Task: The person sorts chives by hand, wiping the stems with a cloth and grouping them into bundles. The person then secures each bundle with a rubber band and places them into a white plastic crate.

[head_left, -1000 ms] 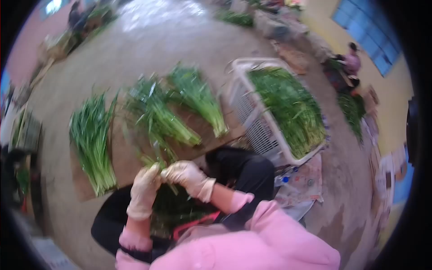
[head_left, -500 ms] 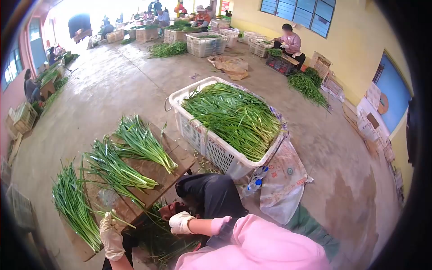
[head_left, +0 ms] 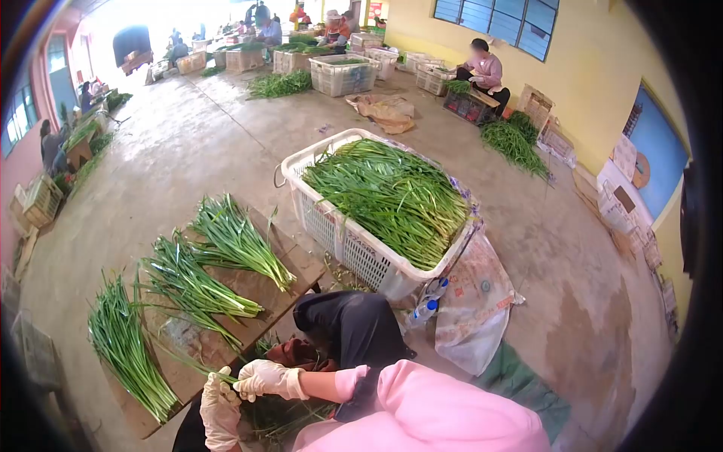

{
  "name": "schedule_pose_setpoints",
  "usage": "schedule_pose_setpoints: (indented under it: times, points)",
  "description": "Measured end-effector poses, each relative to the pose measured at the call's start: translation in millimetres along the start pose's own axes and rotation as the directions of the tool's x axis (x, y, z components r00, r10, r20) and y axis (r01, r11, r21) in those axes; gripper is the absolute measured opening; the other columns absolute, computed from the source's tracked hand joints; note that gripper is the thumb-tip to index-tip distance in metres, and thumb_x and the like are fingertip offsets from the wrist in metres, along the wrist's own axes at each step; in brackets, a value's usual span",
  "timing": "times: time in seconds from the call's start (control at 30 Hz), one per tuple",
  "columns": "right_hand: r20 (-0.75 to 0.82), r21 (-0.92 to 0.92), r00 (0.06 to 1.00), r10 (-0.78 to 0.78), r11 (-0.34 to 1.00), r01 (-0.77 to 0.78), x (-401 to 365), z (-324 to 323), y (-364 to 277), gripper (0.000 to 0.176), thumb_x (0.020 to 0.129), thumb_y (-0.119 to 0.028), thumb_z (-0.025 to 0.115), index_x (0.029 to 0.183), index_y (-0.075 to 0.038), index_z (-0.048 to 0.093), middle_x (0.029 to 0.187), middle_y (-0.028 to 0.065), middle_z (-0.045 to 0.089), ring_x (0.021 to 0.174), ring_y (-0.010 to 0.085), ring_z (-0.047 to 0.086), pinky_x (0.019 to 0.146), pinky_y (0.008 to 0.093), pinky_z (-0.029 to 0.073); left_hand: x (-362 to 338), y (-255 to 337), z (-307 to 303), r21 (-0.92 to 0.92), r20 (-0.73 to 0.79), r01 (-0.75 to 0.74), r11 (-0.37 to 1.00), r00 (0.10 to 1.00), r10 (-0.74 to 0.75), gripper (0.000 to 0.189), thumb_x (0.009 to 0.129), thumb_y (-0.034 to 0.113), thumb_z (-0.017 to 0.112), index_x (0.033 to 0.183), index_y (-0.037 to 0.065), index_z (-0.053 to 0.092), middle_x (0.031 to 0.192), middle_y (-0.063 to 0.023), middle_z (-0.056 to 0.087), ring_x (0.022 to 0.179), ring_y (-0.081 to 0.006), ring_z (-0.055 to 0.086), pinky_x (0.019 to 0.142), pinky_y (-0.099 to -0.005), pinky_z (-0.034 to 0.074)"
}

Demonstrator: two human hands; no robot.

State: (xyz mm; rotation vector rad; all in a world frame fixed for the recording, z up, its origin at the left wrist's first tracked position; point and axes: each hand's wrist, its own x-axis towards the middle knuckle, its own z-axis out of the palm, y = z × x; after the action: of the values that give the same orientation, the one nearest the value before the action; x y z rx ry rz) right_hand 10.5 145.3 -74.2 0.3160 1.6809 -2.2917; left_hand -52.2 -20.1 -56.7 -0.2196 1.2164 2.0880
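My left hand, in a pale glove, is closed on a thin green chive-like stalk at the low edge of the board. My right hand, also gloved, is closed at the stalk's near end, its fingertips against the left hand. Three bunches of the same greens lie on the brown board: a left bunch, a middle bunch and a right bunch. Loose greens lie below my hands, partly hidden by my arm.
A white plastic crate heaped with greens stands ahead. Beside it are plastic bottles and a white sack. Farther off, a person in pink sits near a green pile. More people and crates line the back.
My right hand has moved left to meet my left hand at the stalk. The left hand has shifted slightly right and down. The bunches on the board stay put.
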Motion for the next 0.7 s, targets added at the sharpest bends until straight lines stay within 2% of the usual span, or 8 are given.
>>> schedule_pose_setpoints:
  times: [0.2, 0.4, 0.5, 0.57, 0.6, 0.63, 0.67, 0.7]
  points:
    - [0.029, 0.102, 1.0, 0.0, 0.995, -0.003, -11, 1, -10, 0.026, 0.094, -0.029, 0.068, 0.086, -0.004, 0.071, 0.074, 0.0028, 0.068, 0.06, 0.0073, 0.054, 0.056, 0.0233, 0.042, -7, 8, -3, 0.1, -0.028, 0.033, 0.994, 0.999, -0.031, 0.03, 0.098, 0.026, 0.063, 0.115, 0.001, 0.066, 0.071, 0.0056, 0.052, 0.056, -0.0056, 0.045, 0.048, -0.0199, 0.037]
    - [0.049, 0.343, 0.996, 0.081, 0.935, -0.093, -3, -9, 11, 0.031, 0.098, -0.033, 0.063, 0.094, -0.004, 0.074, 0.077, 0.0002, 0.069, 0.057, 0.0034, 0.049, 0.05, 0.0195, 0.037, -7, 6, 3, 0.309, 0.017, -0.191, 0.932, 0.981, 0.195, 0.024, 0.098, 0.024, 0.062, 0.107, 0.003, 0.07, 0.068, 0.0062, 0.048, 0.055, -0.0039, 0.039, 0.049, -0.0189, 0.03]
    - [-0.149, 0.227, 0.987, 0.061, 0.974, -0.026, -10, -7, 19, 0.032, 0.099, -0.032, 0.062, 0.092, -0.004, 0.074, 0.077, -0.0004, 0.069, 0.056, 0.0025, 0.048, 0.051, 0.0191, 0.036, -13, 13, 13, 0.43, 0.028, -0.259, 0.865, 0.961, 0.274, 0.026, 0.099, 0.026, 0.061, 0.106, 0.002, 0.07, 0.067, 0.0069, 0.045, 0.054, -0.0035, 0.035, 0.049, -0.0202, 0.026]
    - [-0.036, 0.302, 0.999, 0.009, 0.953, 0.003, 3, -23, 53, 0.03, 0.097, -0.031, 0.063, 0.09, -0.004, 0.075, 0.077, 0.0, 0.069, 0.057, 0.0057, 0.05, 0.052, 0.0204, 0.037, -13, 18, 14, 0.498, 0.046, -0.307, 0.811, 0.943, 0.329, 0.027, 0.099, 0.026, 0.06, 0.105, 0.001, 0.07, 0.067, 0.0069, 0.045, 0.054, -0.0038, 0.035, 0.049, -0.0205, 0.026]
    - [0.044, 0.381, 0.998, -0.039, 0.925, 0.019, 9, -32, 67, 0.028, 0.096, -0.029, 0.064, 0.09, -0.004, 0.074, 0.077, 0.0012, 0.069, 0.057, 0.0071, 0.053, 0.053, 0.0219, 0.04, -11, 27, 14, 0.52, 0.089, -0.36, 0.775, 0.925, 0.37, 0.025, 0.098, 0.025, 0.06, 0.102, 0.002, 0.069, 0.059, 0.0051, 0.043, 0.051, -0.005, 0.035, 0.049, -0.0208, 0.027]
    - [0.085, 0.115, 0.995, -0.042, 0.993, 0.032, 9, -38, 87, 0.025, 0.095, -0.027, 0.064, 0.09, -0.004, 0.075, 0.078, 0.0032, 0.07, 0.06, 0.0107, 0.057, 0.056, 0.025, 0.043, -9, 37, 15, 0.488, 0.103, -0.361, 0.795, 0.928, 0.358, 0.026, 0.098, 0.026, 0.059, 0.105, 0.003, 0.069, 0.066, 0.0028, 0.052, 0.053, -0.0047, 0.035, 0.05, -0.0196, 0.027]
    - [0.126, -0.158, 0.991, -0.046, 0.985, 0.065, 0, -38, 87, 0.023, 0.094, -0.024, 0.064, 0.09, -0.005, 0.075, 0.079, 0.0053, 0.071, 0.063, 0.0142, 0.061, 0.058, 0.0281, 0.047, -2, 48, 12, 0.779, 0.512, -0.621, 0.084, 0.708, 0.486, 0.023, 0.096, 0.014, 0.059, 0.114, 0.002, 0.066, 0.087, -0.0029, 0.06, 0.072, -0.0112, 0.05, 0.06, -0.0237, 0.04]
    - [0.108, -0.489, 0.988, 0.108, 0.871, -0.042, -14, -41, 66, 0.025, 0.091, -0.029, 0.063, 0.09, -0.007, 0.075, 0.083, 0.0078, 0.072, 0.07, 0.0208, 0.064, 0.064, 0.0326, 0.049, 4, 60, 8, 0.597, 0.802, -0.424, -0.681, 0.325, 0.502, 0.028, 0.094, 0.003, 0.059, 0.122, 0.0, 0.064, 0.109, -0.0085, 0.069, 0.092, -0.0177, 0.064, 0.07, -0.0278, 0.054]
